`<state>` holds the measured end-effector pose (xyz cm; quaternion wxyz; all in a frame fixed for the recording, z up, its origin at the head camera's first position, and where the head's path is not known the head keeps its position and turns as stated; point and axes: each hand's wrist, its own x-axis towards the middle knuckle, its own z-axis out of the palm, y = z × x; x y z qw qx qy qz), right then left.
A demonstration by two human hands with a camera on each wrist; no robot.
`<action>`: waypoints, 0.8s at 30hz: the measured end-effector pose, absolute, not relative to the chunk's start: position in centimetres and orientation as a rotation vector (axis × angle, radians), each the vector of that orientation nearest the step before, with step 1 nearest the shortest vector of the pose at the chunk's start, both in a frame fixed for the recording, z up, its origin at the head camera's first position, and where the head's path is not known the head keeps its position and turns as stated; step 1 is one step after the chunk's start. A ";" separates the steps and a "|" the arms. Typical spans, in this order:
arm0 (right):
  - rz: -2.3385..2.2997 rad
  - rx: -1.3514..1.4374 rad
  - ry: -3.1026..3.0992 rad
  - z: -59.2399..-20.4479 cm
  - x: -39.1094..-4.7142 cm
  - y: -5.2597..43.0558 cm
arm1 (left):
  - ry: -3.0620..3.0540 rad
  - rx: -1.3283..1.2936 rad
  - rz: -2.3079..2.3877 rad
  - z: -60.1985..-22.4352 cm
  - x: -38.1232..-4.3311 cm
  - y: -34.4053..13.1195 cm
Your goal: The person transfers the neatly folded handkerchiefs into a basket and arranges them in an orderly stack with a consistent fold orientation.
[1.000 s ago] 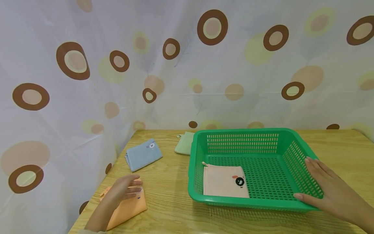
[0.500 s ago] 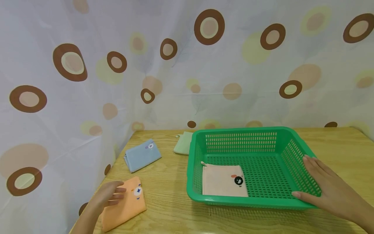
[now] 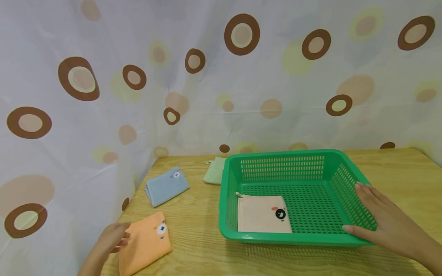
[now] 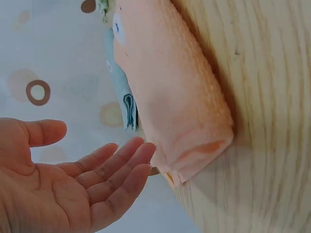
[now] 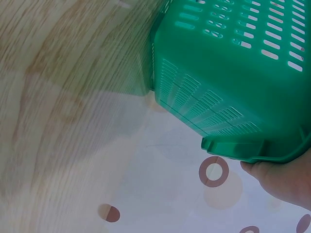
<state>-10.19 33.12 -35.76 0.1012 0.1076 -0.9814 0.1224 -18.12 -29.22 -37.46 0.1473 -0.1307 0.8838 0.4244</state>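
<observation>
My left hand (image 3: 108, 240) hovers at the left edge of a folded orange towel (image 3: 145, 242) with an embroidered face. In the left wrist view that hand (image 4: 68, 194) has its palm up and fingers loosely extended, holding nothing; whether the fingertips touch the towel (image 4: 165, 82) I cannot tell. My right hand (image 3: 388, 226) rests on the front right corner of a green plastic basket (image 3: 300, 239), fingers straight along the side rim and thumb on the front rim. Inside the basket's left part lies a folded pale pink cloth (image 3: 259, 214) with a black round patch.
Behind the orange towel lies a folded blue towel (image 3: 167, 186). A light green cloth (image 3: 215, 170) sits behind the basket's left side, partly hidden by it. Everything stands on a wooden table (image 3: 197, 230), with a dotted curtain (image 3: 207, 88) behind and to the left.
My left hand has drawn back left and nearer to me, from above the orange towel to its left edge. The right hand stays on the basket, and the head view has shifted slightly.
</observation>
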 end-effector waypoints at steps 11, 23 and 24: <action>0.339 0.333 -2.877 -35.9 -10.0 33.3 | 2.530 -0.416 1.196 -38.7 -17.7 -30.6; 0.368 0.334 -2.884 -35.9 -10.1 33.1 | 2.380 -0.536 1.296 -39.5 -17.1 -31.7; 0.370 0.335 -2.882 -35.8 -10.1 33.0 | 2.362 -0.554 1.323 -39.5 -17.0 -31.7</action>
